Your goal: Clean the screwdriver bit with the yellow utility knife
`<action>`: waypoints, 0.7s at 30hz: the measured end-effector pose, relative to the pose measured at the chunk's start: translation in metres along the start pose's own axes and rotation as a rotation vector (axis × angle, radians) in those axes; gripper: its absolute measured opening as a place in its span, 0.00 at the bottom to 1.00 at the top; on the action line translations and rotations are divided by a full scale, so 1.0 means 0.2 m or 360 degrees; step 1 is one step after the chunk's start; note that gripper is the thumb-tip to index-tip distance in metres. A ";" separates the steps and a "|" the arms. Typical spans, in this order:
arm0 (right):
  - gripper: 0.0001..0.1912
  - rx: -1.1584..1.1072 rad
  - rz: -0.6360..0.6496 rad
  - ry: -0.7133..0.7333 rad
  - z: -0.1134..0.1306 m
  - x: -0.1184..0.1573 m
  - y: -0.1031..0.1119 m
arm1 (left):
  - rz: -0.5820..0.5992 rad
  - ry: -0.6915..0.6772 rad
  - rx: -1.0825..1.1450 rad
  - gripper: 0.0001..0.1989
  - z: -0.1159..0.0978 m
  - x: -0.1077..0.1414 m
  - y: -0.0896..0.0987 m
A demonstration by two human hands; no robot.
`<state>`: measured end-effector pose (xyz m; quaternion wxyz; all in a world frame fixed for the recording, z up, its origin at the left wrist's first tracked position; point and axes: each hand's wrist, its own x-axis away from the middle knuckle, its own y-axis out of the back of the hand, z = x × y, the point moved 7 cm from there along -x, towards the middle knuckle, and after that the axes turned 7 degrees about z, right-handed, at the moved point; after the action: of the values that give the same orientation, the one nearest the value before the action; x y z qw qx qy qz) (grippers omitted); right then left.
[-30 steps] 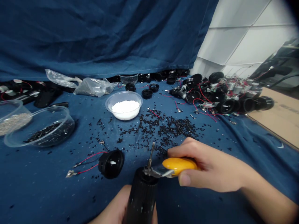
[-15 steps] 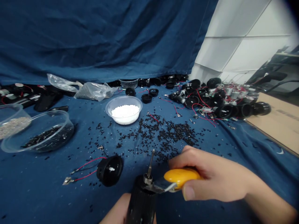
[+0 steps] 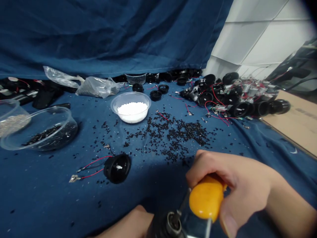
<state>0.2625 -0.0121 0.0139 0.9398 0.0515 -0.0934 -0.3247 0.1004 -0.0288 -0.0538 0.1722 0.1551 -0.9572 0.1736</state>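
My right hand (image 3: 230, 185) is closed around a yellow-handled tool (image 3: 206, 198) with a metal shaft, at the lower right. Just left of it is a black cylindrical tool (image 3: 160, 224) with a round metal collar and a thin bit, at the bottom edge. My left hand (image 3: 136, 218) is behind this black tool; its fingers are mostly hidden. A black round housing (image 3: 117, 168) with red and black wires lies on the blue cloth to the left, touched by neither hand.
Small black pieces (image 3: 188, 132) lie scattered mid-cloth, near a bowl of white pellets (image 3: 132, 112). At left stand clear bowls (image 3: 66, 117) and plastic bags (image 3: 97, 86). Wired black parts (image 3: 235, 96) are heaped at right beside cardboard (image 3: 302, 115).
The black tool has tilted and moved down and right. My right hand, with the yellow tool, has shifted right and turned so that its shaft points downward. The view has tipped slightly.
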 end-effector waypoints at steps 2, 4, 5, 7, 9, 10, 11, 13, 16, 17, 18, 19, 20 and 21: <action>0.24 0.0001 0.0068 0.0017 -0.01 0.00 -0.01 | 0.0020 -0.0002 -0.0101 0.13 0.06 0.00 0.01; 0.24 -0.0065 0.0164 0.0004 -0.02 -0.01 -0.02 | 0.0057 -0.0001 -0.0196 0.14 0.12 -0.01 0.01; 0.25 -0.0121 0.0212 0.0006 -0.02 -0.01 -0.03 | 0.0073 -0.0003 -0.0222 0.14 0.15 -0.01 0.01; 0.26 -0.0207 0.0314 -0.0023 -0.03 -0.02 -0.04 | 0.0088 -0.0021 -0.0244 0.13 0.16 -0.02 0.01; 0.26 -0.0230 0.0393 -0.0064 -0.04 -0.01 -0.05 | 0.0094 -0.0051 -0.0242 0.13 0.13 -0.02 0.00; 0.27 -0.0232 0.0417 -0.0083 -0.04 -0.01 -0.06 | 0.0095 -0.0059 -0.0231 0.13 0.10 -0.02 0.00; 0.27 -0.0233 0.0432 -0.0100 -0.04 0.00 -0.06 | 0.0090 -0.0058 -0.0206 0.14 0.07 -0.02 -0.01; 0.27 -0.0243 0.0440 -0.0125 -0.05 0.01 -0.06 | 0.0054 -0.0032 -0.0079 0.15 0.02 -0.01 -0.02; 0.26 -0.0279 0.0439 -0.0152 -0.05 0.02 -0.05 | -0.0001 0.0002 0.0158 0.16 -0.01 -0.01 -0.04; 0.26 -0.0286 0.0445 -0.0163 -0.06 0.02 -0.05 | -0.0008 0.0000 0.0214 0.16 -0.01 0.00 -0.04; 0.25 -0.0292 0.0457 -0.0175 -0.06 0.02 -0.05 | -0.0010 -0.0006 0.0257 0.16 -0.01 0.00 -0.05; 0.25 -0.0299 0.0477 -0.0188 -0.06 0.02 -0.06 | -0.0011 -0.0017 0.0297 0.16 0.00 0.00 -0.05; 0.25 -0.0306 0.0494 -0.0203 -0.06 0.02 -0.06 | -0.0018 -0.0032 0.0354 0.15 0.00 0.01 -0.05; 0.24 -0.0310 0.0507 -0.0212 -0.06 0.03 -0.06 | -0.0033 -0.0049 0.0426 0.14 0.01 0.01 -0.04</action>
<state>0.2620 -0.0241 0.0005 0.9716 -0.0767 -0.1304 -0.1819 0.1006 -0.0376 -0.0523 0.1370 0.1893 -0.9263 0.2954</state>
